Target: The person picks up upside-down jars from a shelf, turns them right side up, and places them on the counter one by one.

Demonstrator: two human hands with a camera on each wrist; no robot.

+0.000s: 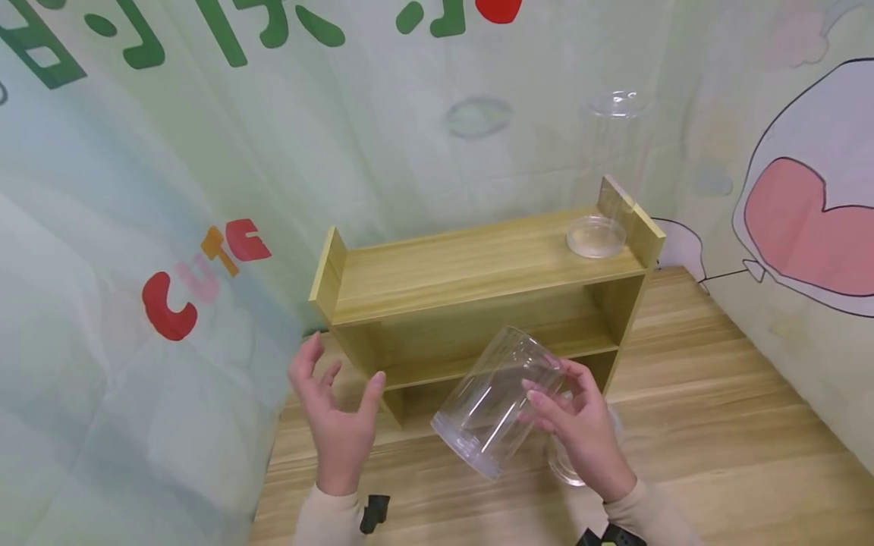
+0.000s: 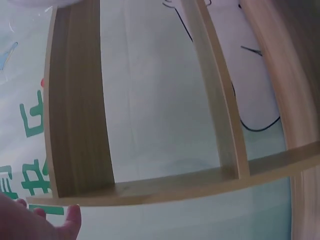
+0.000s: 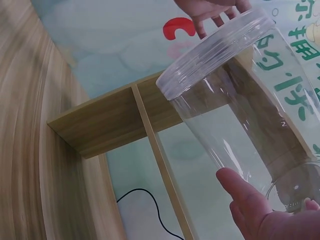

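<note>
My right hand (image 1: pixel 583 432) grips a clear plastic jar (image 1: pixel 488 402) near one end, thumb on the near side. The jar hangs tilted in front of the wooden shelf (image 1: pixel 464 265), its lidded end (image 3: pixel 215 52) pointing down and left in the head view. My left hand (image 1: pixel 339 428) is raised in the air by the shelf's left end, fingers apart and bent, holding nothing. In the left wrist view only part of that hand (image 2: pixel 35 225) shows, at the lower left corner.
Another tall clear jar (image 1: pixel 596 237) stands on the shelf's top at the right. A further clear round container (image 1: pixel 567 464) sits on the wooden table (image 1: pixel 724 425), partly hidden behind my right hand. Printed curtains (image 1: pixel 205 152) enclose the back and sides.
</note>
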